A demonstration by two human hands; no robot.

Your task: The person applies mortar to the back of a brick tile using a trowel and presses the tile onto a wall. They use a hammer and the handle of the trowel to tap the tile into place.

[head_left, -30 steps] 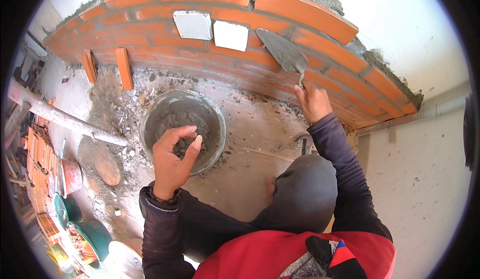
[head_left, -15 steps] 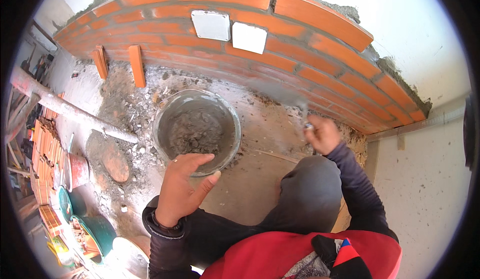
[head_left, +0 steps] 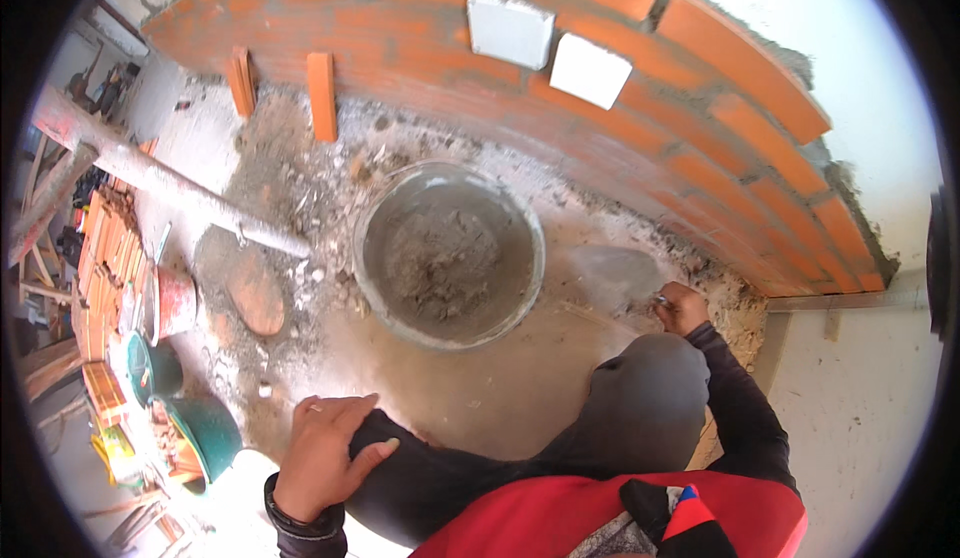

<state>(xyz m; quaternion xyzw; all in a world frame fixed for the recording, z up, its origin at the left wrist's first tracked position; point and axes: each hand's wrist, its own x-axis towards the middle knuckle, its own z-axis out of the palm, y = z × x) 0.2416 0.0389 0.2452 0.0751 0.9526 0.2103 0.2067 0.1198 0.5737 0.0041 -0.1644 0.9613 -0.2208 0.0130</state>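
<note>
My right hand point(head_left: 683, 310) is closed around the handle of a trowel point(head_left: 612, 274). Its grey, slightly blurred blade points left, low over the floor beside the brick wall point(head_left: 650, 143). My left hand point(head_left: 328, 456) is empty, fingers and thumb apart, at my bent left knee; whether it touches the trouser leg I cannot tell. Between the wall and my legs stands a round bucket point(head_left: 541, 258), its inside smeared grey. Lumpy grey mortar point(head_left: 445, 258) lies in it. The trowel blade is to the right of the bucket, apart from it.
Two white square plates point(head_left: 510, 30) sit on the wall. Thin orange brick slips point(head_left: 321, 98) lean against its foot. A pole point(head_left: 190, 193) slants in from the left. Stacked bricks point(head_left: 105, 258), a red-and-white bucket point(head_left: 175, 303) and green buckets point(head_left: 210, 438) stand at left.
My left hand has drawn back from over the bucket to my knee. My right hand and trowel have moved lower toward the floor. The whole view has shifted, so the bucket appears further right.
</note>
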